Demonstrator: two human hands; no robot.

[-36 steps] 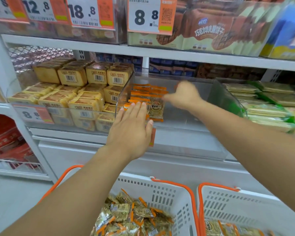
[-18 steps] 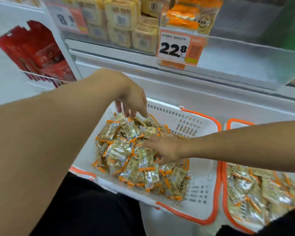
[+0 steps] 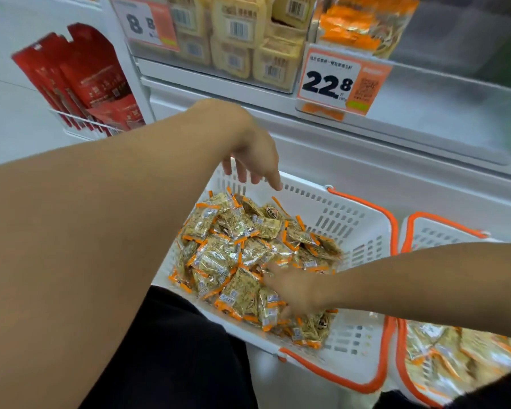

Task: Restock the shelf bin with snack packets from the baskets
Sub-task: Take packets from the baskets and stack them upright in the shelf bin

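Right hand (image 3: pixel 300 289): lies flat on the snack packets (image 3: pixel 242 255), fingers spread to rake up a batch; none pinched yet.
Left hand (image 3: pixel 252 156): hangs over the near basket (image 3: pixel 363 231), fingers loose, empty, ready to gather.
Shelf bin (image 3: pixel 443 93): above, mostly bare, awaits refill.
Second basket (image 3: pixel 443 231): just beside, holds reserve stock.
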